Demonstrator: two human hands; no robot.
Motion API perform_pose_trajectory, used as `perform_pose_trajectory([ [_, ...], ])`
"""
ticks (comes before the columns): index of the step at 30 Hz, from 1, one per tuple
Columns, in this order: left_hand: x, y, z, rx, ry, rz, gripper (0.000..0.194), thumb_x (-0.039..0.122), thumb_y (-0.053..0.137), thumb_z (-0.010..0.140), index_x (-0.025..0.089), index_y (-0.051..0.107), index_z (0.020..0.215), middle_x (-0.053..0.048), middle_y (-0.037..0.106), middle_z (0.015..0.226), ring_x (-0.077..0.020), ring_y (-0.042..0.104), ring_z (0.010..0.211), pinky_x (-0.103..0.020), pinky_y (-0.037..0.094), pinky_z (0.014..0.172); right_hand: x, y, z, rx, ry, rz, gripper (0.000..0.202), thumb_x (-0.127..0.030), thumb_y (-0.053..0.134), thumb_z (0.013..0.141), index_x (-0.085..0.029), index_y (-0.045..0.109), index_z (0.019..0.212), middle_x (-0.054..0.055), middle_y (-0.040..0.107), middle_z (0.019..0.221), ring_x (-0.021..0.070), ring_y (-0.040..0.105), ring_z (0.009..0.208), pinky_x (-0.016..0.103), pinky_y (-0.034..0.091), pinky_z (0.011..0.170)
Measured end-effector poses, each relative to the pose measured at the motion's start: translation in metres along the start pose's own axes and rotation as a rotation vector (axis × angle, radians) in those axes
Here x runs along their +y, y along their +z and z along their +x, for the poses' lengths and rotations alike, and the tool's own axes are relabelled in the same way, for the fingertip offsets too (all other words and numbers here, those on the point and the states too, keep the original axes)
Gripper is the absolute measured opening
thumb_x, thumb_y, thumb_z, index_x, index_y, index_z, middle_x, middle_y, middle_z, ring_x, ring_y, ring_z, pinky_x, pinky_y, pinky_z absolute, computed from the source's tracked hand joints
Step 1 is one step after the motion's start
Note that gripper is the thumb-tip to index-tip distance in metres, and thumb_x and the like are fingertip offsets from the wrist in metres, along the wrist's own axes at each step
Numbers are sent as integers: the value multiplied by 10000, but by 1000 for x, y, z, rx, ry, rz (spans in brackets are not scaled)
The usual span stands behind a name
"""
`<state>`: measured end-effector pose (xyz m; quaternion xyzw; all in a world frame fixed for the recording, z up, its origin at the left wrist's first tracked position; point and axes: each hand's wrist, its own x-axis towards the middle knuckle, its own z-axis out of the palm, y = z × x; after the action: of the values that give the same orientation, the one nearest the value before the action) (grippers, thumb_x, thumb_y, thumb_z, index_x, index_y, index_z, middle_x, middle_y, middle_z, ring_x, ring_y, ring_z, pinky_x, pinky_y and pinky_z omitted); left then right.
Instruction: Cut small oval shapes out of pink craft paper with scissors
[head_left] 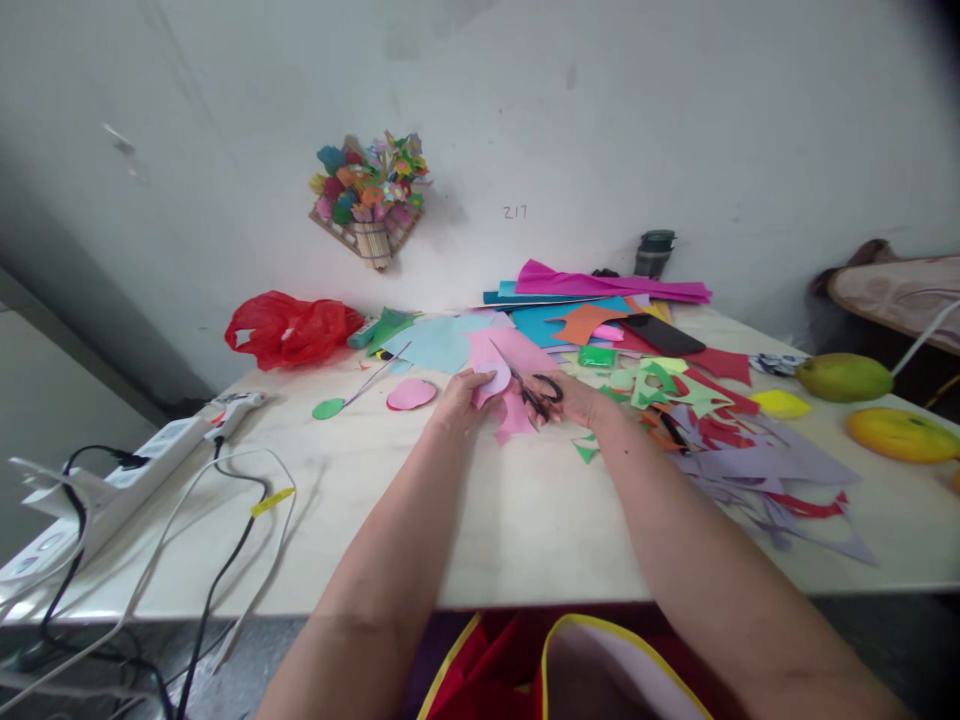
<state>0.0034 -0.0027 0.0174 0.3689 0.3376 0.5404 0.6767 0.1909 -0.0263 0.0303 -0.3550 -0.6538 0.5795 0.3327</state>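
My left hand (466,396) pinches a pale lilac paper circle (493,380) together with a pink sheet of paper (525,348) behind it. In my right hand (562,398) is a pair of black-handled scissors (536,397), its blades at the pink paper beside the circle's right edge. Part of the pink sheet hangs down below the scissors. To the left of my hands lie a stack of pink paper circles (411,393) and a green circle (328,408) with a thin stick by it. A light blue sheet (439,342) lies just behind.
Coloured paper scraps (720,425) cover the right side, near two mangoes (844,377) and a phone (664,337). Magenta paper (611,284) and a dark cup (654,254) stand at the back. A red plastic bag (292,328) sits back left; a power strip (142,475) and cables lie front left.
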Motion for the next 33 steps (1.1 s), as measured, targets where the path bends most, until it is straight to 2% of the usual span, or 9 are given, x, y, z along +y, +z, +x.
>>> perform_pose_trajectory([
  [11,-1,0,1,-16,7,-7,149,108,679,635,108,625,775,-59,668,745,-134,632,625,-210,510,537,4,2,2,16,-6,49,368,-514,549,801,-146,566,800,54,645,615,117,572,445,193,296,323],
  [22,2,1,-3,14,15,10,160,114,679,629,106,620,777,-47,656,742,-131,621,620,-207,490,503,3,3,2,4,-19,30,384,-533,546,789,-151,549,750,39,630,589,104,553,418,188,278,304],
  [33,2,2,-2,21,11,-38,151,86,666,632,110,608,769,-55,660,713,-148,637,608,-228,516,536,2,5,3,55,-5,7,289,-438,599,761,-161,527,715,17,606,539,94,526,392,182,253,292],
])
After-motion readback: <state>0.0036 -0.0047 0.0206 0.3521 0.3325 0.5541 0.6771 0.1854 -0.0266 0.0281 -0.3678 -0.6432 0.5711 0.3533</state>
